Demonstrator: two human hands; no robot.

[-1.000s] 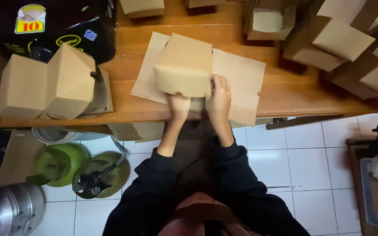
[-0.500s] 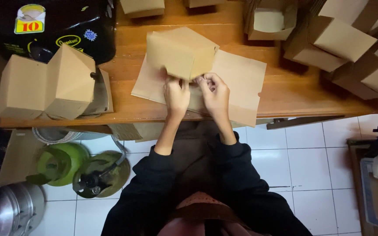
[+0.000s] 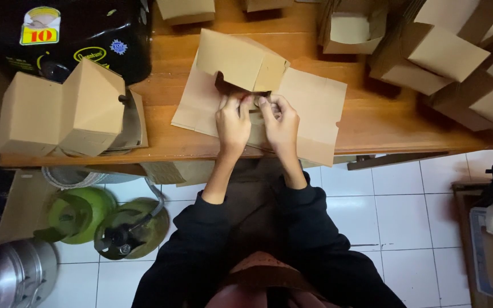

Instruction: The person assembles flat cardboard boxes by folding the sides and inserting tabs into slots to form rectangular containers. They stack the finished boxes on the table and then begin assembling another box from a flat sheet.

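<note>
Head camera looked straight down at a person in dark long sleeves, both forearms reaching forward from the body over a white tiled floor (image 3: 406, 222) to the near edge of a wooden counter (image 3: 383, 122). The left hand (image 3: 233, 121) and right hand (image 3: 281, 121) sat side by side, almost touching, palms down, fingers curled. Each grip was narrow, fingertips pinching the lower flaps of a half-folded brown cardboard box (image 3: 241, 61). That box stood tilted just beyond the fingers, its open underside a dark gap facing the hands. It rested on a flat sheet of unfolded cardboard (image 3: 315, 114), which overhung the counter's near edge.

Left of the hands stood two finished folded boxes (image 3: 58, 111), closed, pressed together. Beyond them lay a black printed sack (image 3: 81, 34). At the far right, a heap of assembled boxes (image 3: 446, 54) lay tipped at angles; one open box (image 3: 352, 28) showed nothing inside. Under the counter, on the floor at left, stood two green gas cylinders (image 3: 104, 222) and a metal pot (image 3: 18, 276).
</note>
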